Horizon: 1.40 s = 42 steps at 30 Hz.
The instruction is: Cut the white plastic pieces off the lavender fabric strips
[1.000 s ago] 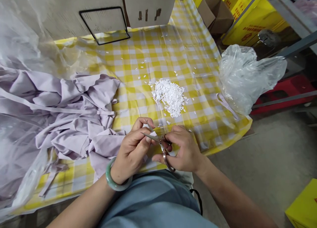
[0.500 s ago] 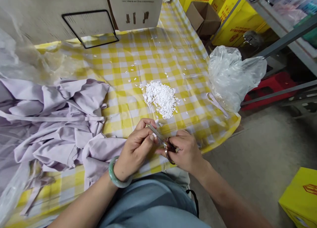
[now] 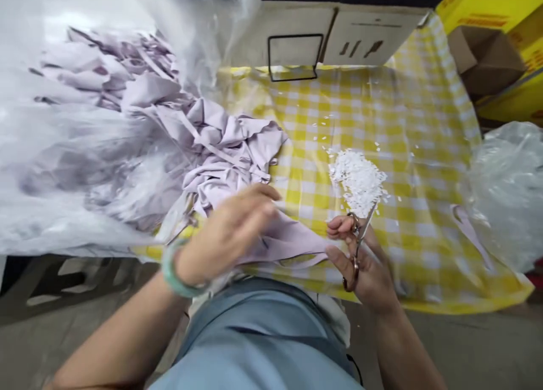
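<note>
My right hand [image 3: 369,268] is closed around a pair of small scissors [image 3: 357,244] whose blades point up toward a heap of small white cut pieces [image 3: 358,178]. My left hand [image 3: 229,236], with a green bangle [image 3: 173,272] on the wrist, is smeared by motion. It lies over a fold of the lilac fabric [image 3: 220,135] at the table's near edge. Whether its fingers grip the fabric is unclear. The fabric spreads from the left across to just beside my right hand.
A yellow-and-white checked tablecloth [image 3: 424,152] covers the table. Clear plastic sheeting [image 3: 63,152] covers much of the lilac pile at left. A crumpled plastic bag [image 3: 504,192] hangs at the table's right edge. Cardboard boxes [image 3: 339,34] stand at the back, yellow boxes [image 3: 479,5] beyond.
My hands have parted; the left one swept left onto the lilac fabric while the right kept the scissors. The view swung left, bringing more of the fabric pile and plastic into sight.
</note>
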### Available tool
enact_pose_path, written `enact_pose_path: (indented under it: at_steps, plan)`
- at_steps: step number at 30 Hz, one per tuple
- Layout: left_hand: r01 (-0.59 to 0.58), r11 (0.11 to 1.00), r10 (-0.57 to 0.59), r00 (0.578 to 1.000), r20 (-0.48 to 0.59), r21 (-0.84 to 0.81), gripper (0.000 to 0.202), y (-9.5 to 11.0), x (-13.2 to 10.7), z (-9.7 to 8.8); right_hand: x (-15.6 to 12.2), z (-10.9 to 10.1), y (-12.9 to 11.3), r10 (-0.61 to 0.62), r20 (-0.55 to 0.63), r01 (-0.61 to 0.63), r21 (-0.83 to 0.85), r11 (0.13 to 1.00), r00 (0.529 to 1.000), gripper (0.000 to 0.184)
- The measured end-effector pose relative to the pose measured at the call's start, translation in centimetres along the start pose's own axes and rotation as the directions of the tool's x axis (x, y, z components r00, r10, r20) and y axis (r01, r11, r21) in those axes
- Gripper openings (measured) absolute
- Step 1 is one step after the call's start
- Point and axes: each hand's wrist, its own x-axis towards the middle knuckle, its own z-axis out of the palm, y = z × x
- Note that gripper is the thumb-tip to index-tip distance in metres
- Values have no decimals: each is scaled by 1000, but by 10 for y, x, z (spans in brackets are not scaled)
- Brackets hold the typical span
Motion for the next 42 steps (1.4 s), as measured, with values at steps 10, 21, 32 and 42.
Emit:
enact_pose_path:
  at_steps: [10, 21, 32, 42]
  plan:
    - [182, 941, -222, 968, 118, 285, 18, -43, -87, 2, 25, 61, -27, -103, 36, 105, -56, 993, 994, 28]
    - [206, 940, -220, 975, 23, 273, 13, -42, -90, 7, 8, 103, -19, -218, 351, 237, -12, 971, 911, 30]
    - [233, 972, -227, 949, -218, 1, 10, -29, -92, 13, 10, 95, -25, -310, 275, 306, 58, 950, 910, 38]
    - [357, 904, -344, 934, 94, -235, 32, -15, -70, -25, 40, 95, -36, -178, 38, 169, 167, 971, 983, 31]
